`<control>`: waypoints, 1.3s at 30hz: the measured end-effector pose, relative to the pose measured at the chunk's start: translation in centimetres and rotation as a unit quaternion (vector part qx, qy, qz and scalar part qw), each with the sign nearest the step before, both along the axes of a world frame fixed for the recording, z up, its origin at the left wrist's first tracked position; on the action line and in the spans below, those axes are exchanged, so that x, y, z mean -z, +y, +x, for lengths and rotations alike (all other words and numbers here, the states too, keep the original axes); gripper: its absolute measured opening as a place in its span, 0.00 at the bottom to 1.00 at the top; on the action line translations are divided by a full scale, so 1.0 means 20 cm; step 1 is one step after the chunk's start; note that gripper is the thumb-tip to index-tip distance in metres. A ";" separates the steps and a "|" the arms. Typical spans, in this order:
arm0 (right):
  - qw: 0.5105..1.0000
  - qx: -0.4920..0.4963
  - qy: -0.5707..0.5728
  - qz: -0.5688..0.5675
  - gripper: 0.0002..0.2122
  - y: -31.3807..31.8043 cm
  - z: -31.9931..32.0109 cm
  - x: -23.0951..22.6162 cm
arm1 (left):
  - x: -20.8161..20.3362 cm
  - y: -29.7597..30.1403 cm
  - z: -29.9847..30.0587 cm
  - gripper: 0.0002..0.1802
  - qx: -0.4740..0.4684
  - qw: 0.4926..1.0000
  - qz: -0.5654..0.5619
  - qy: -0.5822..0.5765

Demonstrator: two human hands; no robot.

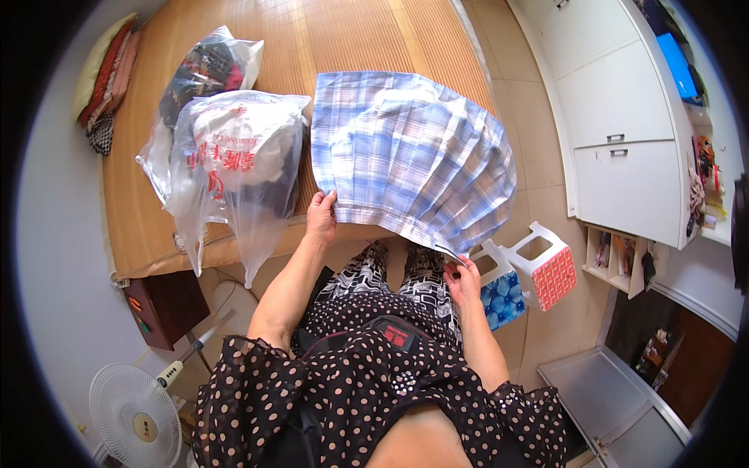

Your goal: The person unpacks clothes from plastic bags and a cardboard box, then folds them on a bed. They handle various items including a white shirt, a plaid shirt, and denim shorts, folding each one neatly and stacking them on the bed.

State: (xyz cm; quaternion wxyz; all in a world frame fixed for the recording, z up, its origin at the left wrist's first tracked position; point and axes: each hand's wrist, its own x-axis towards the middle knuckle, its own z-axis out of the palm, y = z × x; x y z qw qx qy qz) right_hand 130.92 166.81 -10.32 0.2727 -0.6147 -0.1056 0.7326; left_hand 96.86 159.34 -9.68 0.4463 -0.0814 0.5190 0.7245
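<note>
A pleated skirt [409, 152] in blue and white plaid is spread over the near right part of a bed, its waistband toward me and its right side hanging past the bed's edge. My left hand [321, 216] pinches the waistband's left end. At the other end, my right hand [463, 279] grips the waistband near a dark strip along its edge. Left of the skirt sits a clear plastic bag [242, 148] with red print, holding white and dark cloth. Behind it leans a second clear bag [207, 74] with dark patterned cloth inside.
The bed has a brown slatted mat [312, 35]. Folded cloths [109, 70] are stacked at its far left corner. A blue-topped stool [502, 300] and a red-topped stool [552, 277] stand at right, before a white cabinet [616, 101]. A fan [136, 417] is at lower left.
</note>
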 end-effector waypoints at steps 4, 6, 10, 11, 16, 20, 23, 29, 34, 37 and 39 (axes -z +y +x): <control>0.997 0.044 0.060 0.032 0.10 -0.03 0.02 0.05 | 0.02 0.01 -0.02 0.04 0.000 0.999 -0.025 0.039; 0.993 0.059 0.097 0.016 0.08 -0.01 0.01 -0.03 | 0.03 0.00 -0.03 0.05 -0.006 0.999 -0.031 0.023; 0.988 0.110 0.104 0.018 0.06 0.00 0.03 -0.03 | 0.02 0.02 0.01 0.08 -0.010 0.999 -0.049 -0.012; 0.989 0.109 0.092 0.028 0.06 0.00 0.03 -0.03 | 0.05 0.00 0.02 0.10 0.010 0.998 -0.061 -0.013; 0.989 0.147 0.011 0.006 0.11 0.00 0.00 -0.06 | 0.03 -0.03 0.07 0.16 0.082 0.990 -0.105 -0.049; 0.988 0.118 0.086 -0.052 0.06 -0.01 0.04 -0.06 | -0.02 -0.03 0.06 0.14 0.123 0.984 -0.114 -0.052; 0.984 0.117 0.110 -0.076 0.07 0.00 0.07 -0.03 | -0.02 0.00 0.03 0.14 0.154 0.983 -0.095 -0.037; 0.980 0.161 0.117 0.020 0.13 0.05 0.05 -0.06 | -0.13 0.06 -0.01 0.14 0.154 0.983 -0.080 0.057; 0.963 0.214 0.160 0.019 0.12 0.02 0.02 -0.03 | -0.06 0.02 0.01 0.13 0.130 0.982 -0.124 0.053; 0.969 0.196 0.152 0.003 0.14 0.00 0.03 -0.01 | -0.02 0.00 0.00 0.13 0.122 0.984 -0.119 0.055; 0.969 0.193 0.154 0.002 0.17 0.00 0.04 0.01 | -0.03 0.01 0.02 0.14 0.126 0.981 -0.132 0.061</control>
